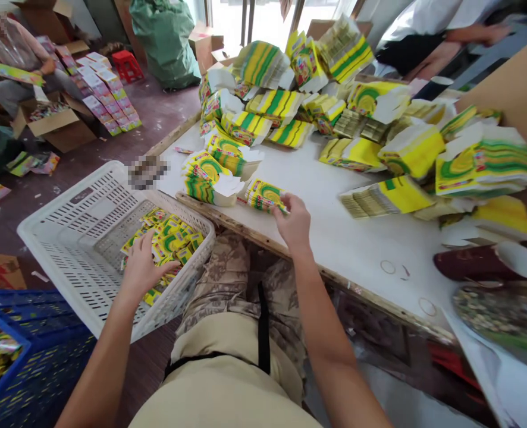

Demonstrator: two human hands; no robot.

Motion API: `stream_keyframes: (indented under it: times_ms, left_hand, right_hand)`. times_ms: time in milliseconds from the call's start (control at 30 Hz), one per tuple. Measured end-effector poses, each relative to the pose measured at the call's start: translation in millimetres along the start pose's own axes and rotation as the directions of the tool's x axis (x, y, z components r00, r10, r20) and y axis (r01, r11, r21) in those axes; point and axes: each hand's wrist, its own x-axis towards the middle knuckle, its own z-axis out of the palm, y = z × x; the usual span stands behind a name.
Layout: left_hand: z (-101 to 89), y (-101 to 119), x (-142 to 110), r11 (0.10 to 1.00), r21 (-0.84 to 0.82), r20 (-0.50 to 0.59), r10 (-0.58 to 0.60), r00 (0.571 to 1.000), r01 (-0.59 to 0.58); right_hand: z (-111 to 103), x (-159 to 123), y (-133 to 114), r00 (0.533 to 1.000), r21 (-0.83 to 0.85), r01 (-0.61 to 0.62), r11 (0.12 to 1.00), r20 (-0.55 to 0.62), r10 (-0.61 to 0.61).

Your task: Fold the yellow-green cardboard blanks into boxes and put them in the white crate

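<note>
We find the left hand (pixel 142 267) spread flat over loose yellow-green packets (pixel 169 235) inside the white basket (pixel 62 238). The right hand (pixel 294 223) pinches a small packet stack (pixel 266 195) at the white table (pixel 335 232) edge, beside larger stacks (pixel 210 178).

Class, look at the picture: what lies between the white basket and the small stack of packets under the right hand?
In the head view, the table's worn wooden front edge and the person's lap lie between the white basket and the stack of packets touched by the right hand.
</note>
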Motion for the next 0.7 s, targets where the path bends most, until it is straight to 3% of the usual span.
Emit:
stream_keyframes:
  times_ms: [100,233,333,400,500,567,600,667,700]
  left_hand:
    - [17.7,20.3,-3.9,0.975,-0.199,0.126,0.124,0.984,-0.097]
    - [39.0,73.1,-17.1,0.881,-0.438,0.311,0.336,0.889,-0.18]
    - [43.9,101.2,-23.0,0.822,-0.554,0.399,0.404,0.823,-0.134]
    - [46.9,113.9,-22.0,0.756,-0.653,0.428,0.399,0.811,-0.027]
    - [55.8,132.4,-13.9,0.52,-0.845,0.333,0.333,0.882,0.123]
    - [61.6,145.5,-6.8,0.274,-0.949,0.212,0.201,0.956,0.153]
    - [63.0,151.2,-3.4,0.15,-0.977,0.168,0.108,0.98,0.151]
    - [61.9,158.3,1.9,-0.049,-0.991,0.129,-0.082,0.988,0.125]
    - [59.6,158.9,3.5,-0.114,-0.987,0.128,-0.149,0.981,0.112]
  right_hand:
    - [-2.0,25.9,16.3,0.999,-0.084,-0.046,0.995,0.001,0.046]
    - [1.9,28.2,22.0,0.998,-0.103,-0.064,0.993,-0.01,0.063]
    - [-2.5,21.9,17.3,0.995,-0.059,-0.083,0.995,-0.057,0.08]
    - [-6.8,7.9,7.5,0.992,-0.012,-0.095,0.995,-0.079,0.094]
    - [-8.5,-36.9,-20.5,0.999,0.119,-0.04,0.992,0.028,0.037]
    - [-6.6,-72.0,-43.6,0.946,0.305,0.051,0.951,0.29,-0.143]
    - [-5.6,-85.2,-53.8,0.921,0.313,0.063,0.948,0.347,-0.176]
    - [-5.2,-93.0,-66.2,0.898,0.29,0.086,0.953,0.392,-0.2]
    - [-6.1,-85.6,-67.1,0.909,0.251,0.091,0.964,0.374,-0.183]
